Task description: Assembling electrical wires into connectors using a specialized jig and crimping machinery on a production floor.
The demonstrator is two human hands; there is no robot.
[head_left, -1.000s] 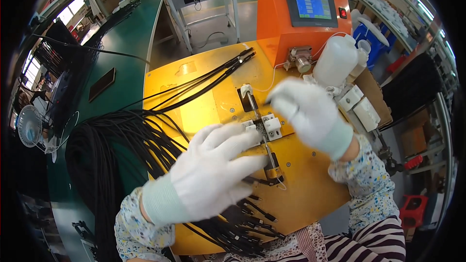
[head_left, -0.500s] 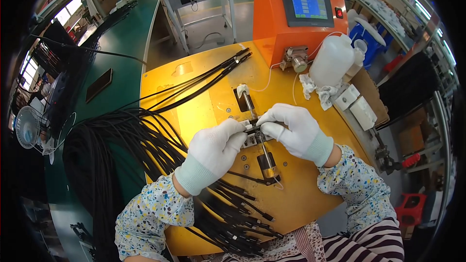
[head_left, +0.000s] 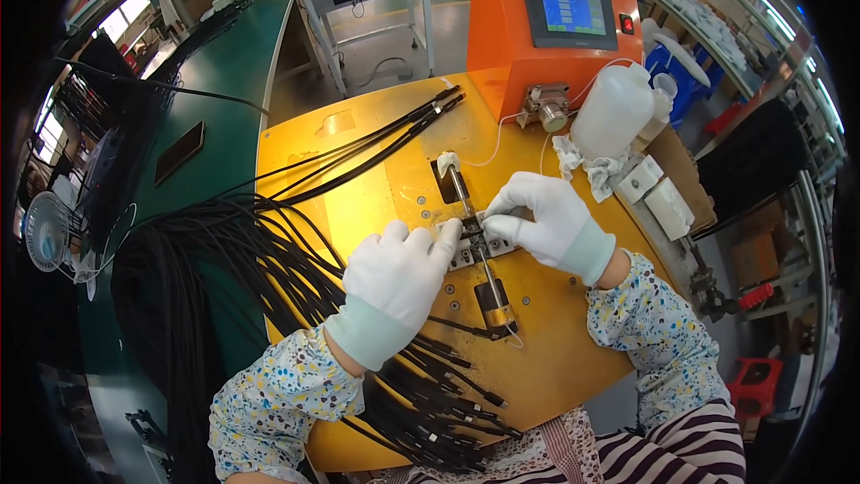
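Both my hands wear white gloves and meet at a small metal clamping fixture (head_left: 462,258) on the yellow worktop. A short black connector piece (head_left: 471,227) lies in it, partly hidden by fingertips. My left hand (head_left: 394,276) is on its left side, fingers bent, its thumb and forefinger closed at the connector's end. On the other side my right hand (head_left: 548,220) pinches thumb and forefinger together beside the connector; what lies between them is hidden. Slim metal cylinders flank the fixture, the nearer cylinder (head_left: 493,298) below it and another rod (head_left: 457,181) above.
A thick bundle of black cables (head_left: 215,251) spreads from the left, with plug ends (head_left: 448,417) near my body. More cable ends (head_left: 430,112) lie at the back. An orange machine (head_left: 502,36) with a screen, a white bottle (head_left: 614,112) and a phone (head_left: 180,153) stand or lie around.
My fingers have shifted slightly at the fixture: the left hand has turned and its forefinger straightened, and the right hand has drawn a little up and right. More of the fixture shows between them.
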